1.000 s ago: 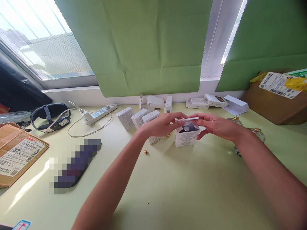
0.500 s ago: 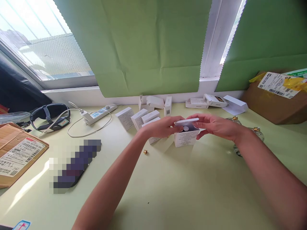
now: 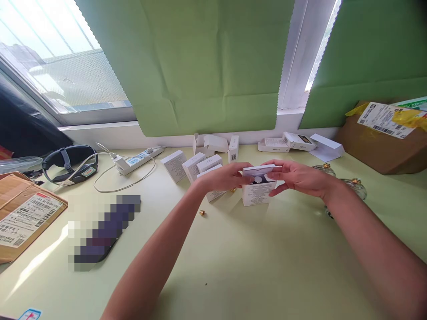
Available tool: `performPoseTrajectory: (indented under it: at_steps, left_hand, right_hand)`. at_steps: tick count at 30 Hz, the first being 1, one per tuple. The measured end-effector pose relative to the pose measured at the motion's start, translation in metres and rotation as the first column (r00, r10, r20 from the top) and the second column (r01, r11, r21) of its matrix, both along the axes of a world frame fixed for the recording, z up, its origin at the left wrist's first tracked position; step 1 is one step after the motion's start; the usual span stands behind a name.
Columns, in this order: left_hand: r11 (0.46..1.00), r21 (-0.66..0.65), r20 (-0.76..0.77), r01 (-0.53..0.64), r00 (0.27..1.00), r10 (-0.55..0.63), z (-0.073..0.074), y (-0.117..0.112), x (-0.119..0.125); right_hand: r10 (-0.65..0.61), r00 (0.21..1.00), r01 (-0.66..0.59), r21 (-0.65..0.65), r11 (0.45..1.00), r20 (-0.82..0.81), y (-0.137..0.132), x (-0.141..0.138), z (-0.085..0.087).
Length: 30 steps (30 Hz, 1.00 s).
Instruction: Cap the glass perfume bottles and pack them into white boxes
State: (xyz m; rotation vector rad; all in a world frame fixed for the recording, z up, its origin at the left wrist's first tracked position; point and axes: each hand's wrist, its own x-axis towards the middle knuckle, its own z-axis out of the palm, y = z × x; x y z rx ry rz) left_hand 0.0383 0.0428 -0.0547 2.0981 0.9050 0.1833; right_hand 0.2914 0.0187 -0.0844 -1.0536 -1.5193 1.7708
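Observation:
A small white printed carton [image 3: 256, 195] stands upright on the table, its top flap [image 3: 258, 170] raised at the back. Inside its mouth shows a round pale top [image 3: 258, 179] against a dark interior. My left hand [image 3: 230, 177] is closed on the carton's left upper edge, thumb at the opening. From the right, my right hand [image 3: 293, 175] pinches the flap and right upper edge between thumb and fingers. Several closed white cartons [image 3: 175, 166] stand to the left, partly behind my left hand. A small gold ring-like piece [image 3: 202, 213] lies nearer me.
Glass bottles with gold tops [image 3: 356, 189] stand behind my right forearm. Opened white cartons [image 3: 273, 145] lie by the wall. A brown box [image 3: 376, 146] sits far right, another cardboard box [image 3: 30, 213] left. A power strip [image 3: 140, 160], headset [image 3: 70, 164] and blurred-out dark object [image 3: 106, 233] lie left.
My right hand has shifted slightly left, its thumb now over the carton's mouth. The flap has tipped a little, showing more of its face. My left hand stays in nearly the same place.

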Motion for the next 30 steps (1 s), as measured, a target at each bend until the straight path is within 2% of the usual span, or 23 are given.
performPoseTrajectory:
  at_steps: [4, 10, 14, 19, 24, 30]
  left_hand:
    - [1.0, -0.009, 0.0, 0.006, 1.0, -0.006, 0.002, 0.0, -0.002]
    - [0.99, -0.138, 0.199, 0.005, 0.98, 0.023, 0.003, 0.0, -0.002]
    - [0.987, -0.159, 0.166, -0.03, 0.985, 0.056, 0.002, 0.0, -0.001]
    - [0.993, -0.108, 0.036, -0.042, 0.998, 0.046, -0.001, 0.0, -0.002]
    - [0.998, -0.041, -0.028, -0.039, 0.999, 0.038, 0.002, -0.002, -0.001]
    - [0.987, 0.161, -0.042, -0.004, 0.999, 0.011, 0.01, -0.007, -0.002]
  right_hand:
    - [-0.003, 1.0, 0.003, 0.003, 1.0, -0.031, 0.002, 0.004, -0.004]
    - [0.019, 0.999, -0.019, -0.013, 1.0, -0.044, 0.002, 0.002, -0.001]
    - [0.04, 0.999, -0.04, 0.017, 0.999, -0.02, 0.002, 0.002, -0.001]
    - [0.067, 0.998, -0.067, 0.013, 0.998, -0.008, 0.002, 0.003, -0.002]
    - [0.064, 0.998, -0.065, 0.032, 0.997, 0.019, 0.0, 0.003, 0.0]
    - [0.042, 0.994, -0.053, 0.112, 0.992, 0.099, -0.001, -0.002, 0.001]
